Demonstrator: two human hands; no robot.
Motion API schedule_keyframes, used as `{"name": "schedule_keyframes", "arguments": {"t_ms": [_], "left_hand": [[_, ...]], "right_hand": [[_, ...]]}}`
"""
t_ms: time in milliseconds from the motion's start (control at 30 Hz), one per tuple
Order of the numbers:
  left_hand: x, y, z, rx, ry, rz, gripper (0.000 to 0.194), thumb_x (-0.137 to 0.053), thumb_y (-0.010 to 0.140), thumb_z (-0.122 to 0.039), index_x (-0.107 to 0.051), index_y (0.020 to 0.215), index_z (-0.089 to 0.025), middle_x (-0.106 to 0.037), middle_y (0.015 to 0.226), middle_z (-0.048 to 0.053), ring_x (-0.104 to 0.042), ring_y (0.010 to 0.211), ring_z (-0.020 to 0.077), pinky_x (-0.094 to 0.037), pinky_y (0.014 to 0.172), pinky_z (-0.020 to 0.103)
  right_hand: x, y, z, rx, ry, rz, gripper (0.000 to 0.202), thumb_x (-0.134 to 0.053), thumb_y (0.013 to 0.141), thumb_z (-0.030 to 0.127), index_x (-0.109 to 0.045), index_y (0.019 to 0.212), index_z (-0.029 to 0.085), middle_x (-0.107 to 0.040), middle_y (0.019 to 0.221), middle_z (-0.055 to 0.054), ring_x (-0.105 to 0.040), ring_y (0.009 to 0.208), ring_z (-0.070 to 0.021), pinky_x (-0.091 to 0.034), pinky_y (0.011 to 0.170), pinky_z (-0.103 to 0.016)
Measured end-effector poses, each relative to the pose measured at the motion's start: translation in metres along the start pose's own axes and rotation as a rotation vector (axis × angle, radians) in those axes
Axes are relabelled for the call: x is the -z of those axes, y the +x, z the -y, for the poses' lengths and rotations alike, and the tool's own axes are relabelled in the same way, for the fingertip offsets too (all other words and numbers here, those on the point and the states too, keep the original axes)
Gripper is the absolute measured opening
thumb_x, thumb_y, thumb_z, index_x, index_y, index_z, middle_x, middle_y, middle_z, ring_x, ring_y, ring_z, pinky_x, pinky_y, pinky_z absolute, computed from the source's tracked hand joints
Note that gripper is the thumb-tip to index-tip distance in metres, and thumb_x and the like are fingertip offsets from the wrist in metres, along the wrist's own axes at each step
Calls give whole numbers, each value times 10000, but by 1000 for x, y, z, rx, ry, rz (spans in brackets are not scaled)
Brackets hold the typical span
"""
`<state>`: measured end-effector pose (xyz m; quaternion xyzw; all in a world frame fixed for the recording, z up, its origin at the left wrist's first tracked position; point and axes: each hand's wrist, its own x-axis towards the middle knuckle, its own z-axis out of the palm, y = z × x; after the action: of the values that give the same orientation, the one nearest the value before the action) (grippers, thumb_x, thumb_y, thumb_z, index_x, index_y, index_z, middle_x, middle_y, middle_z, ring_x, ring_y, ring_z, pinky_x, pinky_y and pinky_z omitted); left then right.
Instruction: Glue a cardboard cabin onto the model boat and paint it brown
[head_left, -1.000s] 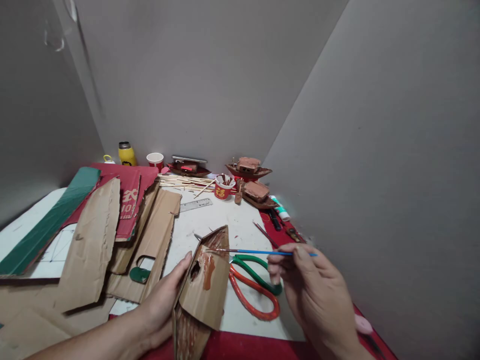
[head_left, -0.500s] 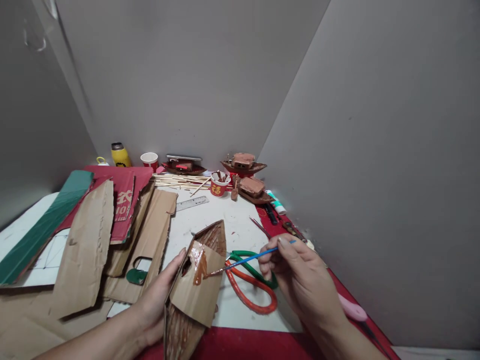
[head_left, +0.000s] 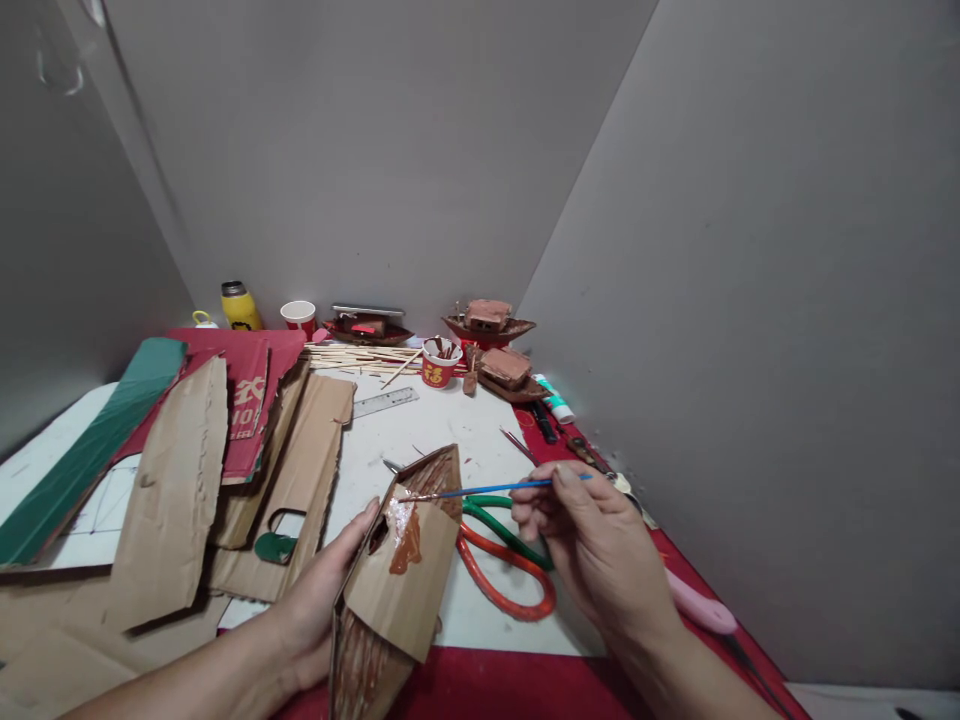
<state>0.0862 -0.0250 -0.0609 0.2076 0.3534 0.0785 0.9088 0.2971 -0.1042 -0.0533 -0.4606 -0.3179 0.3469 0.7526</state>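
My left hand (head_left: pixel 319 600) grips a cardboard model boat (head_left: pixel 394 610) by its left side, some fingers hidden beneath it. The boat is tilted toward me; streaky brown paint covers its two ends. Across its middle lies a plain cardboard roof with a wet brown paint patch (head_left: pixel 406 540) near a dark hole. Between thumb and fingers, my right hand (head_left: pixel 581 530) pinches a thin blue paintbrush (head_left: pixel 491 489). Its brown bristles touch the upper edge of the wet patch. Scissors (head_left: pixel 517 600) with one orange and one green handle lie under the brush, partly behind the boat.
Cut cardboard pieces (head_left: pixel 176 500) are stacked at left. Toward the back stand a red paper cup (head_left: pixel 441 372) with brown paint, thin wooden sticks (head_left: pixel 360 360) and brown model boats (head_left: pixel 504 370). A ruler (head_left: pixel 384 402) lies nearer. Grey walls enclose the table; a pink-handled tool (head_left: pixel 701 602) rests right.
The brush tip has moved up and left across the roof, from the patch's lower right side to its upper edge. My left hand still holds the boat, which has shifted slightly right.
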Motion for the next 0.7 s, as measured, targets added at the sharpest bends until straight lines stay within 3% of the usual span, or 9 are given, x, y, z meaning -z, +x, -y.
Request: {"name": "schedule_keyframes", "arguments": {"t_ms": [133, 333, 500, 700], "left_hand": [[1, 0, 1, -20, 11, 0, 635, -465, 863, -624, -672, 1121, -83, -746, 697, 114, -704, 629, 236, -518, 636, 303], [-2, -2, 3, -29, 24, -59, 590, -437, 902, -577, -649, 1178, -101, -770, 800, 101, -704, 620, 209, -523, 645, 292], [-5, -2, 3, -125, 28, -119, 490, -531, 889, -501, -627, 1229, -163, -778, 909, 57, -718, 684, 192, -528, 679, 276], [-4, -2, 1, -103, 27, -99, 538, -488, 896, -539, -626, 1234, -143, -781, 866, 66, -725, 679, 214, -532, 626, 294]], "right_hand": [[0, -4, 1, 7, -19, 16, 225, -728, 804, 407, -686, 769, 189, -699, 607, -31, -634, 475, -132, -525, 425, -196], [6, -10, -1, 169, -140, 19, 189, -630, 901, 366, -694, 844, 197, -721, 688, -33, -661, 543, -150, -557, 493, -244], [13, -17, 0, 269, -229, 59, 159, -576, 943, 310, -694, 915, 208, -733, 760, -41, -682, 617, -163, -565, 553, -267], [16, -24, 4, 387, -309, 53, 136, -565, 950, 257, -691, 957, 207, -734, 790, -49, -689, 648, -175, -578, 591, -296]]}}
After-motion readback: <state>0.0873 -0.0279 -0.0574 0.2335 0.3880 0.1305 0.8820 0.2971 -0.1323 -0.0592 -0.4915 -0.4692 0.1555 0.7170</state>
